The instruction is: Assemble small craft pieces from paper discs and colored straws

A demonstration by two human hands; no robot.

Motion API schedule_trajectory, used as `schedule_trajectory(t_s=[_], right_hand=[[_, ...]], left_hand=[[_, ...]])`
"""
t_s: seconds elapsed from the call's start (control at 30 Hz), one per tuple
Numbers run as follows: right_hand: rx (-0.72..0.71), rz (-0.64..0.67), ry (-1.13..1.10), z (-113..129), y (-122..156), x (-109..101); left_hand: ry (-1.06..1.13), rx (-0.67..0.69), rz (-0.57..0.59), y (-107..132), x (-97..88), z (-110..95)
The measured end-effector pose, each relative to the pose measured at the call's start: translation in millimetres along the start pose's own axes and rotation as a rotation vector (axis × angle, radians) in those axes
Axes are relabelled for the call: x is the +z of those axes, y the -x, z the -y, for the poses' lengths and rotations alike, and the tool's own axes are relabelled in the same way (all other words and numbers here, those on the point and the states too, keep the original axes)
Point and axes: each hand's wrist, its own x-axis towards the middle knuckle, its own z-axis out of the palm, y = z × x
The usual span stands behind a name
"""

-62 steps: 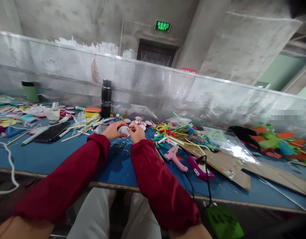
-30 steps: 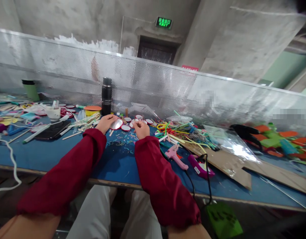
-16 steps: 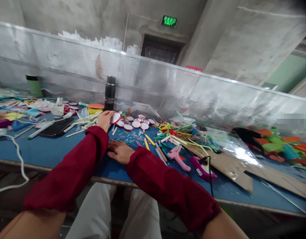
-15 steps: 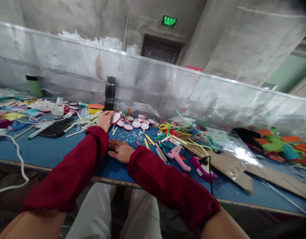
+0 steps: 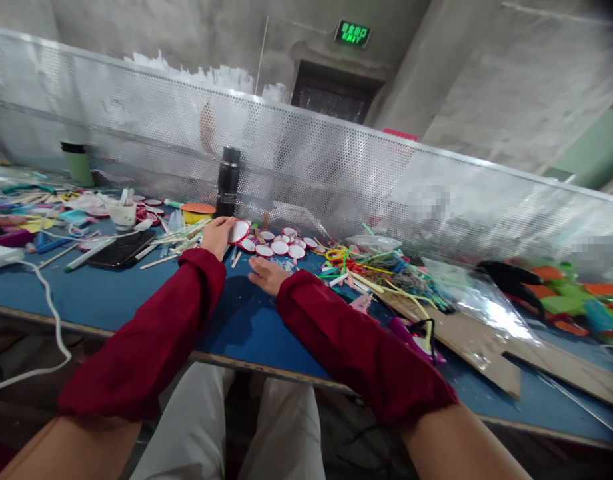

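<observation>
Holding red-rimmed disc (image 5: 240, 231): left hand (image 5: 217, 237) | loosely outstretched at tabletop (image 5: 266, 337): right hand (image 5: 268, 275)

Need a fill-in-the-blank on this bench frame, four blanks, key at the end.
1. The left hand holds a white disc whose rim is ____.
2. The bottle standing just behind the left hand is ____.
3. The right hand is over a table whose top is ____.
4. The lit sign above the doorway reads ____ in English.

Missing words: red; black; blue; EXIT.
</observation>
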Motion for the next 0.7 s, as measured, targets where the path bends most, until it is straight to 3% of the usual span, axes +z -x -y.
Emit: schedule_trajectory(t_s=[0.13,0.3,0.4,0.57,0.7], right_hand=[[-0.012,0.096,0.021,20,-7,6],[0.145,0.035,0.093,-3,-22,-14],[0.108,-0.011,0.098,-12,-15,-23],[-0.01,0.019,0.067,11,-6,-10],[0.033,0.051,0.067,21,-23,-7]], left_hand=[[-0.004,0.039,0.008,-4,-1.5,6],[-0.051,0.042,-0.007,-3,-3.7,7],[-0.046,0.055,0.014,-5,-3.6,8],[0.014,0.089,0.044,-11,-1.7,14],[-0.003,0.077,0.015,-11,-3.1,15]])
